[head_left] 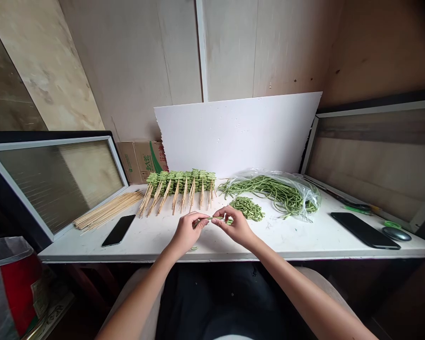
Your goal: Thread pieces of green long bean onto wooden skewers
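Note:
My left hand and my right hand meet above the white table, near its front edge. Both pinch a thin bamboo skewer with green bean pieces held between them. Just behind the right hand lies a small heap of cut bean pieces. A row of finished bean skewers lies further back, sticks pointing toward me. Long green beans spill from a clear plastic bag at the right.
A bundle of bare bamboo skewers and a black phone lie at the left. Another black phone, a dark round lid and scissors are at the right. A white board leans behind; a red bucket stands at the lower left.

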{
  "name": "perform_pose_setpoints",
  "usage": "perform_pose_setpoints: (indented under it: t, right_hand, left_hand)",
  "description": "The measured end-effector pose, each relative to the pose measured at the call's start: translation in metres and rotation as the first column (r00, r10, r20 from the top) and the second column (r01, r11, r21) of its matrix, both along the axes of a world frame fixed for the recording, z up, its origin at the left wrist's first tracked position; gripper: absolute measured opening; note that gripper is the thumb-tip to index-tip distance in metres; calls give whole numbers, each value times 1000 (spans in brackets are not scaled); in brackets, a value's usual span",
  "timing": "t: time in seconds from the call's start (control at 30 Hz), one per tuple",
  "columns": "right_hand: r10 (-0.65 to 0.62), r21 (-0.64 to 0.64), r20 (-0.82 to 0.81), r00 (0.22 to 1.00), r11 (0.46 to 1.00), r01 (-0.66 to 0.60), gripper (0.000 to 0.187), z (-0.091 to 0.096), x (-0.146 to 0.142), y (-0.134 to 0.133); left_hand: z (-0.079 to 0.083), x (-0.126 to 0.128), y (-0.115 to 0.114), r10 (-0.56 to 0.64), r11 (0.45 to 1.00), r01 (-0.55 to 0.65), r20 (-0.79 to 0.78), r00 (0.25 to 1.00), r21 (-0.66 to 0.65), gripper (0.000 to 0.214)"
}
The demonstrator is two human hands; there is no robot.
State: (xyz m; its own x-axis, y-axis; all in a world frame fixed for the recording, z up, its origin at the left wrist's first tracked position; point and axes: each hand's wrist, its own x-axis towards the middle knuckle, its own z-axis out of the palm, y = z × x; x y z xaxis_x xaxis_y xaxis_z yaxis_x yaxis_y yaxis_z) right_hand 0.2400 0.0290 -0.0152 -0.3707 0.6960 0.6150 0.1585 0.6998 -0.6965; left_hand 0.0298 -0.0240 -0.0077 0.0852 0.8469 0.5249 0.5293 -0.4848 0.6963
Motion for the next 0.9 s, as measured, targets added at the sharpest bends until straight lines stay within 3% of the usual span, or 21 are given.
perform_pose_setpoints:
  t: [0.1, 0.23, 0.47, 0.6, 0.73, 0.83, 0.9]
  right_hand:
    - [18, 24, -21, 1000, 1000, -18, 19, 4, -1, -5]
    - [48, 30, -39, 998, 998, -47, 15, 5, -2, -7]
    - [190, -8, 18, 982, 982, -190, 17, 6, -4, -11]
    - [211, -99, -63, 975, 971, -217, 28, 10, 7, 0]
    - [40, -151, -65, 997, 987, -49, 40, 11, 29, 22]
    - [-145, -42, 98, 985, 988, 150, 44, 5, 43, 38]
    - [-195, 20, 207, 959, 981, 195, 43, -3, 49, 47]
  left_hand:
    - [7, 3, -6, -16, 996, 20, -46, 999, 90, 18]
    - [8, 6, -8, -49, 992, 58, -78, 996, 114, 13]
    - [2, 6, -6, -176, 984, 177, -23, 984, 35, 21]
    - [3, -4, 0, -158, 987, 158, -8, 987, -8, 21]
    - [-1, -19, 9, -73, 996, 76, 68, 995, -40, 21]
    - [-6, -24, 14, -41, 994, 50, 87, 995, -100, 29]
    - [-10, -24, 15, -51, 991, 60, 75, 996, -118, 30]
